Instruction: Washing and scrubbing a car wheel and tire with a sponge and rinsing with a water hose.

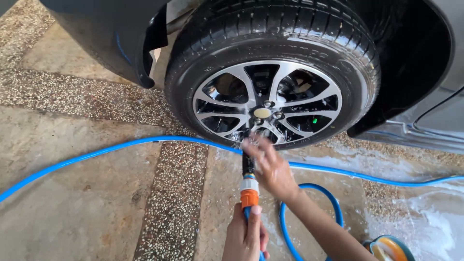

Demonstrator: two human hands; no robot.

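My left hand (245,235) grips a blue hose just below its orange and white connector (249,192). The black nozzle (248,163) points up at a car wheel. My right hand (268,164) is beside the nozzle tip, fingers spread and blurred, touching or nearly touching the nozzle. The wheel has a silver alloy rim (267,103) with dark gaps and a wet black tyre (270,36). Water spray shows on the rim's lower spokes.
The blue hose (96,153) runs across the stone-and-pebble paving and loops (314,188) near my right arm. Soapy water (425,217) lies at the right. An orange and teal round object (389,247) sits bottom right. The car body (435,111) surrounds the wheel arch.
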